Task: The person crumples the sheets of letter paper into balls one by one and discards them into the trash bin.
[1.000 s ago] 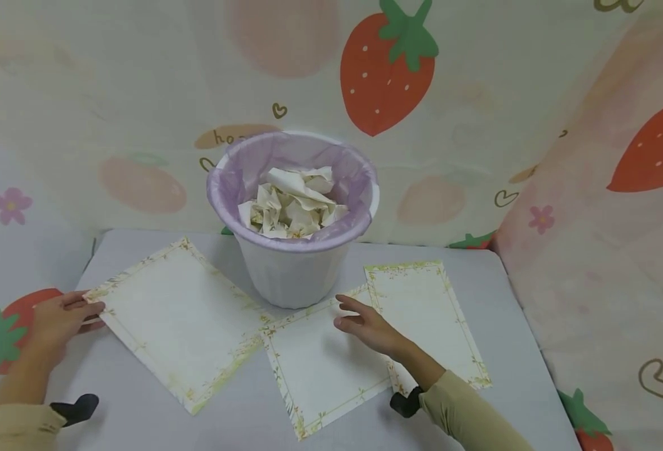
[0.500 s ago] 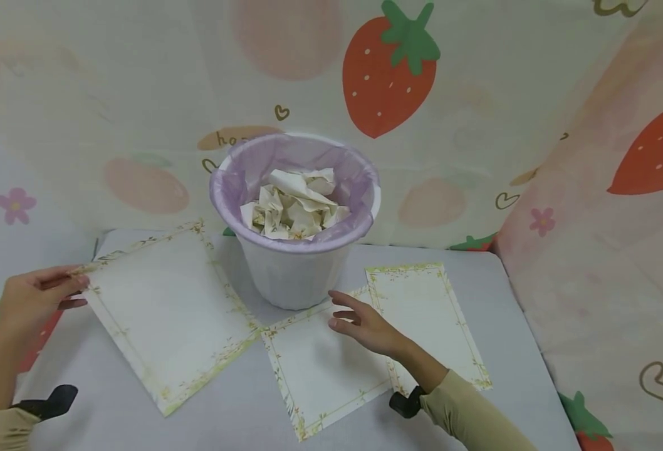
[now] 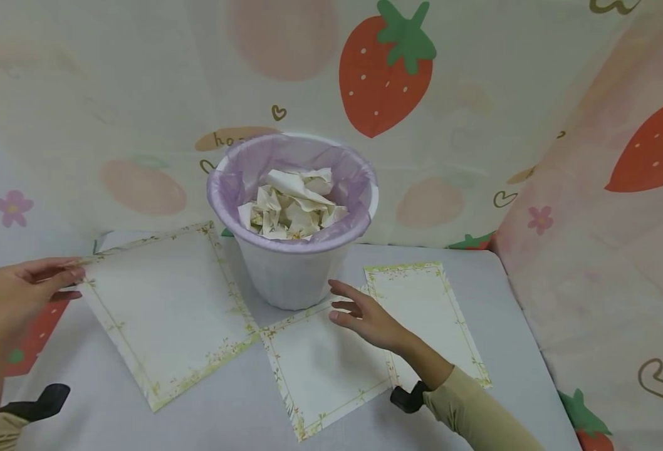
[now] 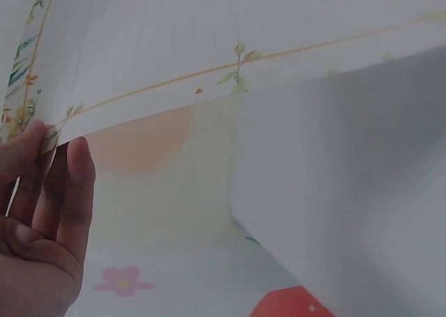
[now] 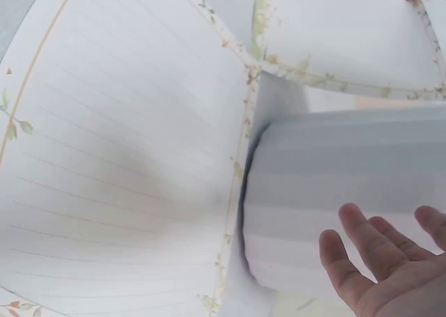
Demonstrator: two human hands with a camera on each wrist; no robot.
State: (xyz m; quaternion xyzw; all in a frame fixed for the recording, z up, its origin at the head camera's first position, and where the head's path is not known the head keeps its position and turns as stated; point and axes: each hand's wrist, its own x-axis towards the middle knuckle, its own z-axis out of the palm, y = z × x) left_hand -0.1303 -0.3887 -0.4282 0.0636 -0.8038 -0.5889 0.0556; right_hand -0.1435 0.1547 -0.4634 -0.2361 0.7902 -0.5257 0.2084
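My left hand (image 3: 29, 291) pinches the corner of a floral-bordered sheet of paper (image 3: 168, 313) at the table's left. That corner is lifted, and the sheet slants down toward its right end. In the left wrist view, the thumb lies on the lined paper (image 4: 160, 38) with the fingers behind it. My right hand (image 3: 368, 316) hovers with relaxed fingers over a middle sheet (image 3: 326, 376), holding nothing. A right-hand sheet (image 3: 427, 307) lies partly beside and against the middle one. In the right wrist view, the right fingers (image 5: 369, 244) appear in front of the bin's side.
A white bin (image 3: 297, 275) with a purple liner (image 3: 360, 169) stands at the table's back. Crumpled paper (image 3: 294, 200) fills much of it. Strawberry-printed cloth (image 3: 478, 113) hangs behind and to the right of the grey-white table (image 3: 523, 376).
My left hand has moved up and to the left, raising the corner of the left sheet off the table. The right hand has risen slightly; the other sheets and bin have stayed put.
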